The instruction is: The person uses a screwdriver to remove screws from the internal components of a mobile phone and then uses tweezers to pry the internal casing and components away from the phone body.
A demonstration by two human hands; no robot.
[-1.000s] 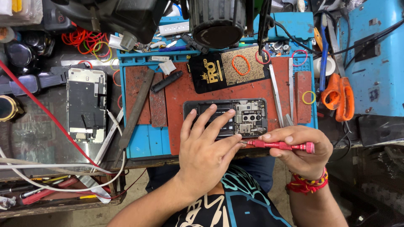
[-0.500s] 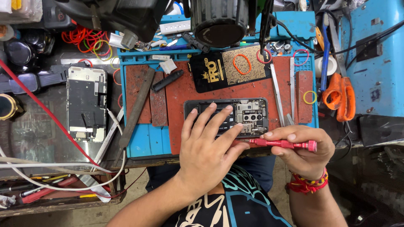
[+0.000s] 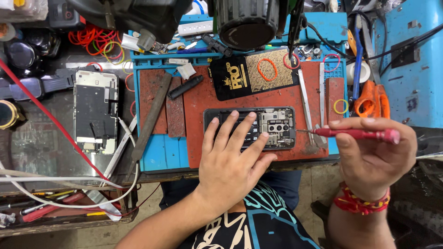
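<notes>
Red-handled screwdriver point(image 3: 355, 134): held in the right hand point(image 3: 369, 154), fingers clamped around the handle. Its long axis runs nearly horizontal across the view, with the metal tip pointing left toward the right end of the opened smartphone point(image 3: 251, 128). The tip sits just beside the phone's right edge, above the red work mat point(image 3: 198, 99).

Opened smartphone: lies flat on the mat with its long axis left to right, back cover off, circuit board and camera modules exposed at the right end. The left hand point(image 3: 230, 161) rests palm-down on the phone's left and middle portion, fingers spread apart and pressing on it.

Adjacent items: metal tweezers point(image 3: 305, 103) lie just right of the phone, long axis roughly vertical. A black and gold card point(image 3: 254, 74) with an orange rubber band point(image 3: 266, 69) on it lies above the phone. A second disassembled phone point(image 3: 96, 112) lies on the tabletop, well apart to the left.
</notes>
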